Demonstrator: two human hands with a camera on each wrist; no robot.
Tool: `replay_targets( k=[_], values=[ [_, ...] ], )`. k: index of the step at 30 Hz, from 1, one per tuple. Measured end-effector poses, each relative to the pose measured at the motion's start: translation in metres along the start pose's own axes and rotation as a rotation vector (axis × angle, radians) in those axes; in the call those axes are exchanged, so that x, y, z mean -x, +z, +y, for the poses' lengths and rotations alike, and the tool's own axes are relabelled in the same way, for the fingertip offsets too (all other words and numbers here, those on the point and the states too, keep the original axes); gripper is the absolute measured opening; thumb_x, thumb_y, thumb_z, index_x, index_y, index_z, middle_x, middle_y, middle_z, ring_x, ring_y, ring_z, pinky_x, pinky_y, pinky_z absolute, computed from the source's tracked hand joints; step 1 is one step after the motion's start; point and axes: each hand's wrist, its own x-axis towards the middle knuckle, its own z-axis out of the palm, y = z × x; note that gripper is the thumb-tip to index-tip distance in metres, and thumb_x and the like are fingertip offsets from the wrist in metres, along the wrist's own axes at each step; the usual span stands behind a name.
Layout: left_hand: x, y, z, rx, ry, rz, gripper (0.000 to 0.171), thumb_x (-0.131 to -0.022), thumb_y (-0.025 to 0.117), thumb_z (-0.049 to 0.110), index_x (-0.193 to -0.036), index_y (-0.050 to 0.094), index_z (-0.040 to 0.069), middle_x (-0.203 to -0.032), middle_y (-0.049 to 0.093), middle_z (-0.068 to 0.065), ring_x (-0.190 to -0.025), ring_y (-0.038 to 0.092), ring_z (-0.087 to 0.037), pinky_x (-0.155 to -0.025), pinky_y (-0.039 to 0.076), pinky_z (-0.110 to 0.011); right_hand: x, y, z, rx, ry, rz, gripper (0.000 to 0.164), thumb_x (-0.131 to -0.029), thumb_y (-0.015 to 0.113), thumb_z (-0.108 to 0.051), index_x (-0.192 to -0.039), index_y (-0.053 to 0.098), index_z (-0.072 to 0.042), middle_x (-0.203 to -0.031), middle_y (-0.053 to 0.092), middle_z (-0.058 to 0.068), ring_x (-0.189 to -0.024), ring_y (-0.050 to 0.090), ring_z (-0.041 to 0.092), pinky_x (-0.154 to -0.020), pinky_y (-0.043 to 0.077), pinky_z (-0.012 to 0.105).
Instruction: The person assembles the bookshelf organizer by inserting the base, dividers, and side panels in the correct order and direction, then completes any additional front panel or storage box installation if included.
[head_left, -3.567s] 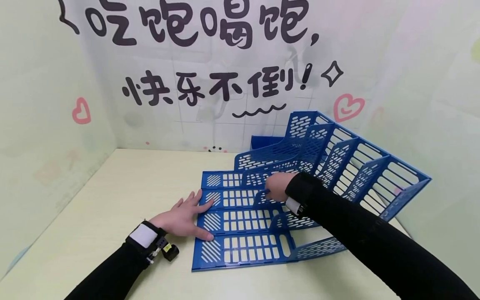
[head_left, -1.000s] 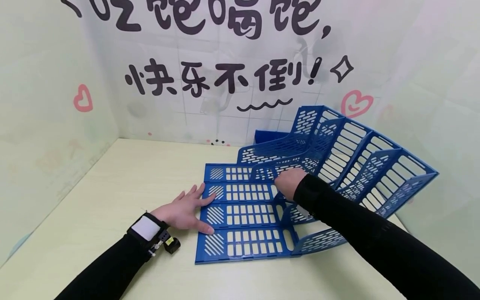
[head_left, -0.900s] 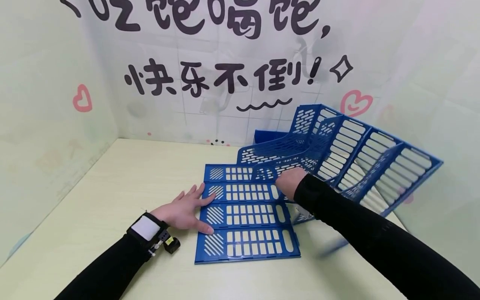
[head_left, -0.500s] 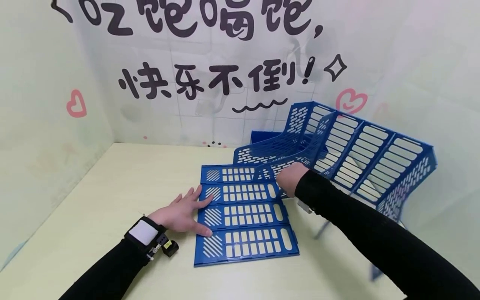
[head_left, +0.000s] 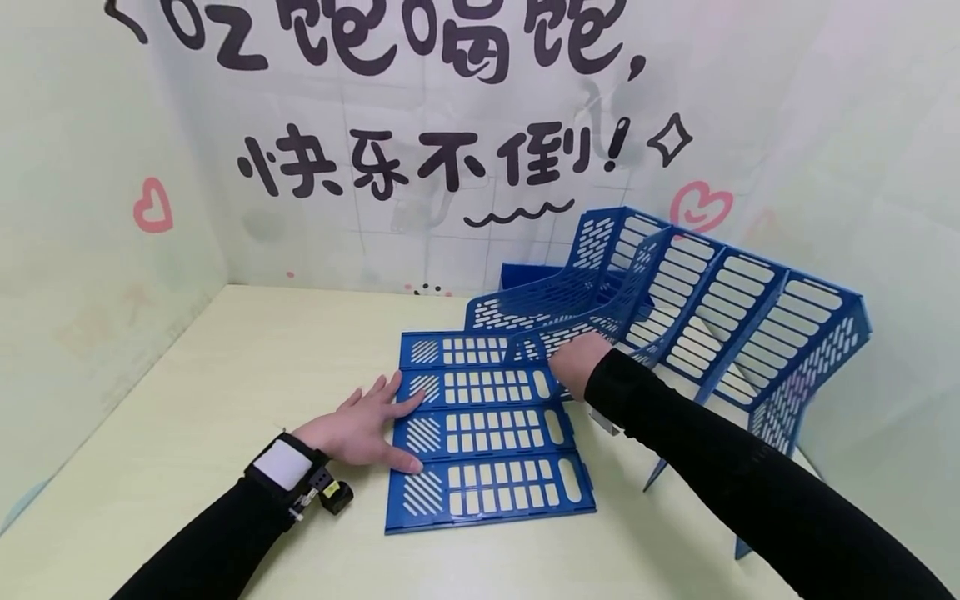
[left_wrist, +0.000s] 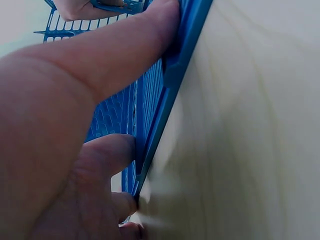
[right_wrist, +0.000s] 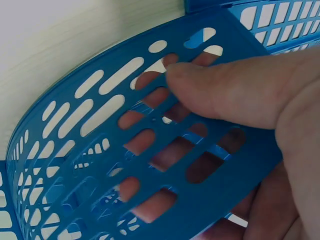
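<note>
A blue slotted plastic file rack spreads over the table: its flat base panel point(head_left: 495, 457) lies in front, and its back frame point(head_left: 693, 287) with upright dividers leans at the right. My left hand point(head_left: 356, 429) rests spread on the base panel's left edge; in the left wrist view its thumb point(left_wrist: 162, 25) presses at the edge. My right hand point(head_left: 579, 364) pinches one divider point(right_wrist: 195, 205), thumb on the near face, other fingers showing through the slots behind. That divider's front end stands over the far part of the base. The near end panel point(head_left: 787, 408) hangs away from the base.
A solid blue piece point(head_left: 521, 275) stands behind the rack against the printed backdrop point(head_left: 420, 225). Pale side walls flank the table point(head_left: 292, 350). The black right sleeve point(head_left: 720, 467) covers part of the dividers.
The near dividers have come off the base panel and swung right, with the back frame's near end turning outward. My left hand stays put; my right hand has shifted slightly right.
</note>
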Motion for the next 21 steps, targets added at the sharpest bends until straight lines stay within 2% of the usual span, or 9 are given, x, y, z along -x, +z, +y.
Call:
replay_targets(
  k=[6, 11, 13, 17, 19, 21],
  values=[
    [0.001, 0.002, -0.002, 0.000, -0.001, 0.000, 0.116, -0.084, 0.088, 0.065, -0.173, 0.034, 0.014, -0.182, 0.000, -0.031, -0.168, -0.004, -0.056, -0.133, -0.002, -0.076, -0.003, -0.001, -0.002, -0.019, 0.017, 0.013, 0.019, -0.104, 0.075, -0.012, -0.087, 0.068, -0.015, -0.077, 0.064, 0.003, -0.067, 0.048, 0.016, -0.066, 0.045, 0.033],
    [0.002, 0.003, -0.004, -0.004, -0.003, 0.010, 0.115, -0.085, 0.087, 0.066, -0.173, 0.034, 0.014, -0.182, 0.000, -0.030, -0.168, -0.004, -0.056, -0.133, -0.002, -0.076, -0.002, -0.001, -0.002, -0.064, -0.010, 0.041, 0.012, -0.101, 0.078, -0.008, -0.091, 0.075, -0.013, -0.082, 0.072, 0.004, -0.069, 0.057, 0.018, -0.069, 0.053, 0.033],
    [0.002, 0.003, -0.004, -0.004, -0.002, 0.017, 0.115, -0.085, 0.087, 0.066, -0.173, 0.034, 0.015, -0.182, 0.001, -0.030, -0.168, -0.003, -0.056, -0.133, -0.001, -0.076, -0.001, 0.003, -0.001, -0.125, -0.016, 0.045, 0.005, -0.101, 0.079, -0.007, -0.099, 0.079, -0.012, -0.091, 0.076, 0.005, -0.077, 0.065, 0.020, -0.075, 0.058, 0.034],
    [0.001, 0.003, -0.002, 0.001, 0.001, 0.018, 0.114, -0.085, 0.086, 0.066, -0.173, 0.034, 0.015, -0.182, 0.001, -0.030, -0.168, -0.003, -0.055, -0.133, -0.001, -0.076, 0.000, 0.007, -0.001, -0.257, -0.025, 0.033, 0.014, -0.102, 0.077, -0.009, -0.116, 0.080, -0.010, -0.109, 0.080, 0.008, -0.099, 0.075, 0.026, -0.092, 0.061, 0.038],
    [0.002, 0.004, -0.001, 0.001, 0.002, 0.020, 0.113, -0.085, 0.086, 0.066, -0.173, 0.036, 0.015, -0.182, 0.001, -0.031, -0.168, -0.002, -0.056, -0.133, 0.000, -0.077, -0.001, 0.004, -0.006, -0.296, -0.030, 0.030, 0.016, -0.103, 0.076, -0.010, -0.119, 0.080, -0.009, -0.113, 0.080, 0.009, -0.106, 0.075, 0.027, -0.098, 0.061, 0.038],
    [0.002, 0.004, 0.000, 0.000, -0.003, 0.023, 0.112, -0.085, 0.086, 0.066, -0.172, 0.037, 0.015, -0.182, 0.002, -0.030, -0.168, -0.001, -0.056, -0.133, 0.000, -0.078, -0.005, -0.003, -0.014, -0.308, -0.043, 0.028, 0.013, -0.104, 0.076, -0.011, -0.116, 0.080, -0.009, -0.110, 0.080, 0.009, -0.104, 0.076, 0.026, -0.096, 0.061, 0.038]
  ],
)
